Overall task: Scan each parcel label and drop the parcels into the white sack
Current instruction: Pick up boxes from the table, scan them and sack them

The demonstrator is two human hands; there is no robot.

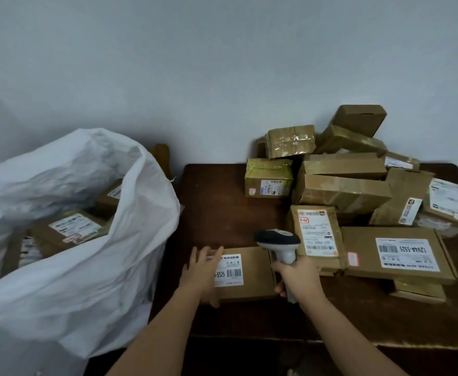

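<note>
Two bare forearms reach in from the bottom edge of the frame toward a dark wooden table. At lower centre the left hand lies on the left end of a flat cardboard parcel, fingers spread over the top and covering the start of its white label, thumb hooked at the near edge; it looks placed to pin the box still and then lift it, though how firmly it grasps I cannot tell. Just right of it the right hand is clenched round the grey handle of a barcode scanner, whose dark head sits above the parcel's right end and points left. That aim suits reading the barcode printed at the label's right side, which the left hand leaves uncovered.

Filling the left of the frame, the white sack stands open beside the table, its mouth slumped wide so boxes can be dropped straight in; several labelled parcels already lie inside. On the right half of the table a loose heap of unscanned parcels waits within reach of the scanner hand, many with labels turned up.
</note>
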